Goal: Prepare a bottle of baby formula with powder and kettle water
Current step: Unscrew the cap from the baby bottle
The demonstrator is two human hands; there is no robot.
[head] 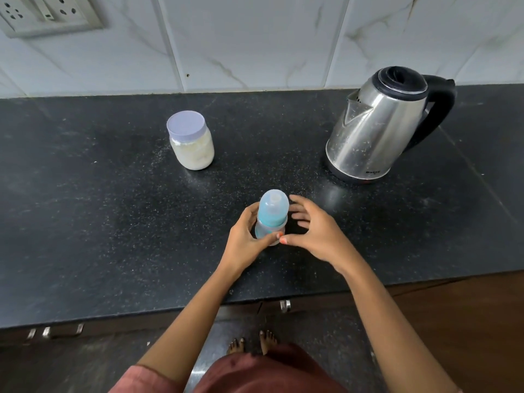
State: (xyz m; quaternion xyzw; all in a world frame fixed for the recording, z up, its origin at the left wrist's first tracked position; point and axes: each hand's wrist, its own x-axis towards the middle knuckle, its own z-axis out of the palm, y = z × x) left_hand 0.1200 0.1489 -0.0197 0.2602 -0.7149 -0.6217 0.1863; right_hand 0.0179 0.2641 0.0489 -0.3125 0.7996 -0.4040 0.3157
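Observation:
A small baby bottle [272,214] with a blue collar and a translucent cap stands upright on the black counter [113,222], near its front edge. My left hand [245,239] curls round the bottle's lower body from the left. My right hand [314,231] hovers just right of the bottle with its fingers spread and loosely bent; its thumb tip lies at the bottle's base next to my left thumb. A clear jar of pale powder [191,140] with a lilac lid stands behind and to the left. A steel kettle [382,123] with a black lid and handle stands at the back right.
A white marbled tile wall [255,38] rises behind the counter, with a socket plate [48,12] at the top left. Below the counter edge are dark drawers with metal handles [285,305]. My bare feet show on the floor.

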